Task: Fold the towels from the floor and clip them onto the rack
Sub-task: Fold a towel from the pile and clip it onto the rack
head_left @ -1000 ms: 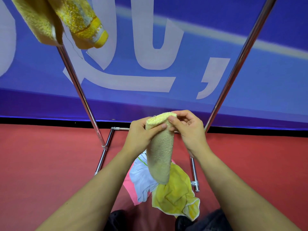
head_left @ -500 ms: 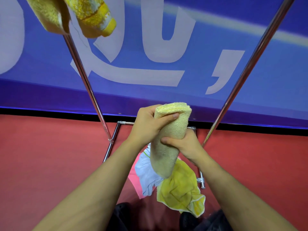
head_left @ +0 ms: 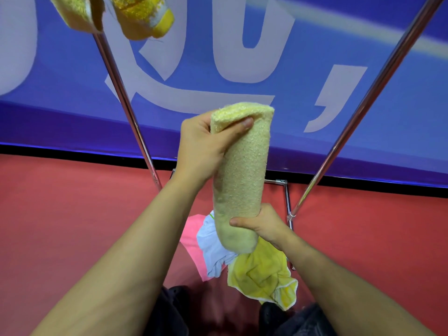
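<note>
Inspector: Report, largest item first.

Me: Rack (head_left: 363, 110): two chrome uprights rising at 11 and 1 o'clock, two yellow towels (head_left: 135, 13) hanging at 11. Floor pile (head_left: 261, 272) at 6 o'clock, pink, white and yellow, unfolded. The beige towel (head_left: 242, 170) is at centre, upright, doubled lengthwise.

Inspector: The step in hand?

Me: Squaring the fold. I judge the edges should stay aligned and the top fold flat, so a clip bites every layer.

Inspector: Hands?

Me: My left hand (head_left: 201, 151) is curled round the top, thumb across the front. My right hand (head_left: 264, 224) grips near the bottom, thumb in front.
</note>
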